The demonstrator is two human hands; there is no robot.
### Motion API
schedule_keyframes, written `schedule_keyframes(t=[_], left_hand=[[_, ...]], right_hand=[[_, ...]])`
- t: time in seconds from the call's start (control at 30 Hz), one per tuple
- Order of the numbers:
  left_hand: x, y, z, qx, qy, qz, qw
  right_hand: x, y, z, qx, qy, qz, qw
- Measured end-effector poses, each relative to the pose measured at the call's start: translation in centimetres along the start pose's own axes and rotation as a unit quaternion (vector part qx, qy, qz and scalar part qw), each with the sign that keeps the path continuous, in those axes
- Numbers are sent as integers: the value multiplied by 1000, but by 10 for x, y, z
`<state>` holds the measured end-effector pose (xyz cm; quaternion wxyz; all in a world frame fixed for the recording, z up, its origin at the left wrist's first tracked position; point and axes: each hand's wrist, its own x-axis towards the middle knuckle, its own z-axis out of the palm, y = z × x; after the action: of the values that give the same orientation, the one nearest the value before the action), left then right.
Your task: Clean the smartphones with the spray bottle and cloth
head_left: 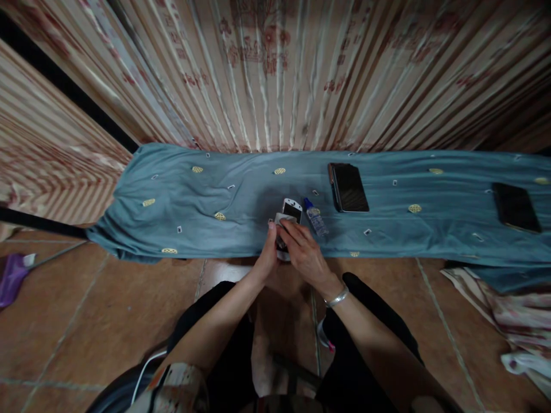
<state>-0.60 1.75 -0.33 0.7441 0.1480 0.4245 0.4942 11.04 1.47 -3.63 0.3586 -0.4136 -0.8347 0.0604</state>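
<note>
A white handheld game console with rounded ends and a dark screen lies lengthwise at the near edge of the blue-green cloth. My left hand is closed on its left side, thumb pointing away from me. With bent fingers, my right hand presses a small pale grey cloth against the screen. Both hands cover the middle of the console and much of the wipe. Just right of it lies a clear spray bottle with a blue top, touched by neither hand.
A blue-green patterned sheet covers the long bench. On it are a black tablet-like device and, farther right, another dark flat device. Pleated curtains hang behind. Black poles stand left; a purple dustpan-like object is on the floor.
</note>
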Motion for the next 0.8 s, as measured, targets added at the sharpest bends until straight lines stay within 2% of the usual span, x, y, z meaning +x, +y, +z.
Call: schedule_keyframes(t=[0.23,0.53,0.7,0.8], left_hand=[[8,-13,-5,8,-12,75,997],[14,-26,-17,91,-34,142,985],[8,-23,-14,121,-60,127,983],[4,-19,-11,117,-55,111,985]], right_hand=[[5,9,0,-12,17,5,1000],[10,21,-2,-26,35,37,998],[12,27,-4,-27,48,55,997],[13,30,-4,-21,57,60,996]])
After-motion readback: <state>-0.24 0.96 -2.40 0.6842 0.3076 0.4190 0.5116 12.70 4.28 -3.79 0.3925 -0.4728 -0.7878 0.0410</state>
